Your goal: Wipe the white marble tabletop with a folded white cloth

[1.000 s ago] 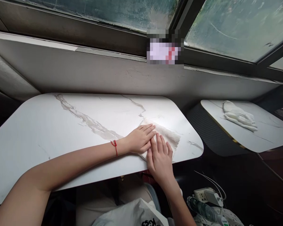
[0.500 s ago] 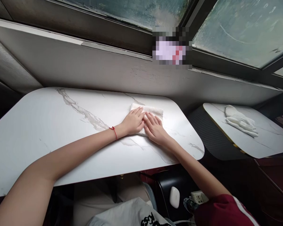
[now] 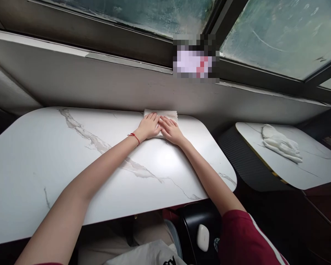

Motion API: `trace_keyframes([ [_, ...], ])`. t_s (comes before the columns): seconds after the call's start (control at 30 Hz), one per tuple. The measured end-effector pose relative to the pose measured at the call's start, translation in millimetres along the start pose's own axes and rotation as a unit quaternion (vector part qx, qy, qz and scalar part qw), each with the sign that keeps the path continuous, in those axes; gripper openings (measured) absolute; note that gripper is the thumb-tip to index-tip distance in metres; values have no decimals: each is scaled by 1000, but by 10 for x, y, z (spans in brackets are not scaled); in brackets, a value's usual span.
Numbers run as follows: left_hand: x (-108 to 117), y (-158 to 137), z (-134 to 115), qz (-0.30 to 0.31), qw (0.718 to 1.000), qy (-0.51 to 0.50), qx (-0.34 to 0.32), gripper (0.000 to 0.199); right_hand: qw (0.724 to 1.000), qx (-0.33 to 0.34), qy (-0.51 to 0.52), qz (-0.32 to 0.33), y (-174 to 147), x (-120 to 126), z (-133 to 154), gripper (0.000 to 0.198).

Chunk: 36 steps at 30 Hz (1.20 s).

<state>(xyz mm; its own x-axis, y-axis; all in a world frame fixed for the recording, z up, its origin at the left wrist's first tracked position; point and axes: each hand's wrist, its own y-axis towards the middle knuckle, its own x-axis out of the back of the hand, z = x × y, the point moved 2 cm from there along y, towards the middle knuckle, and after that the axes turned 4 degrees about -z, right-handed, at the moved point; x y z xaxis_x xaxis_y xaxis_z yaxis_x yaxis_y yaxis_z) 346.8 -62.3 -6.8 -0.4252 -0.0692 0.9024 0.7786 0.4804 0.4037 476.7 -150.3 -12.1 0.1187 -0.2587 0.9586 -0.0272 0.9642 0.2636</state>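
Note:
A folded white cloth (image 3: pixel 161 115) lies on the white marble-patterned table (image 3: pixel 143 195) at its far edge, by the wall. My left hand (image 3: pixel 148 126) rests flat on the cloth's left part, its fingers stretched out. On the right part, my right hand (image 3: pixel 171 130) also lies flat with extended fingers. The two hands meet near the middle of the cloth, and they hide much of it. Round my left wrist is a red string bracelet (image 3: pixel 134 138).
To the right, a second table (image 3: pixel 314 165) carries a crumpled white cloth (image 3: pixel 281 143). A wall (image 3: pixel 105 82) and windows border the far side. Below the near edge, a white rounded case (image 3: pixel 203 238) sits on a black surface. A blurred patch covers something on the window frame.
Both my hands have slid the cloth away from me and slightly left, to the table's far edge. My arms are stretched further forward, and the view has shifted a little.

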Motion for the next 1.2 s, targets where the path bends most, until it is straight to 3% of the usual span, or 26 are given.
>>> trace_keyframes([
  [0.2, -118, 297, -246, 7, 1000, 16, 14, 46, 998, -53, 14, -10, -48, 97, -263, 55],
  [0.47, -313, 527, -722, -14, 998, 13, 59, 43, 996, -63, 70, 1, -149, 239, -742, 54],
  [0.83, -659, 966, -1209, -30, 999, -30, 24, 43, 981, -172, 84, 30, -368, 509, -1311, 54],
  [1.0, -723, 1057, -1335, -11, 999, -38, -4, 47, 968, -220, 87, 81, -451, 609, -1404, 58],
  [1.2, -768, 1058, -1283, -11, 997, -47, -54, 48, 958, -252, 14, 139, -463, 688, -1223, 56],
])
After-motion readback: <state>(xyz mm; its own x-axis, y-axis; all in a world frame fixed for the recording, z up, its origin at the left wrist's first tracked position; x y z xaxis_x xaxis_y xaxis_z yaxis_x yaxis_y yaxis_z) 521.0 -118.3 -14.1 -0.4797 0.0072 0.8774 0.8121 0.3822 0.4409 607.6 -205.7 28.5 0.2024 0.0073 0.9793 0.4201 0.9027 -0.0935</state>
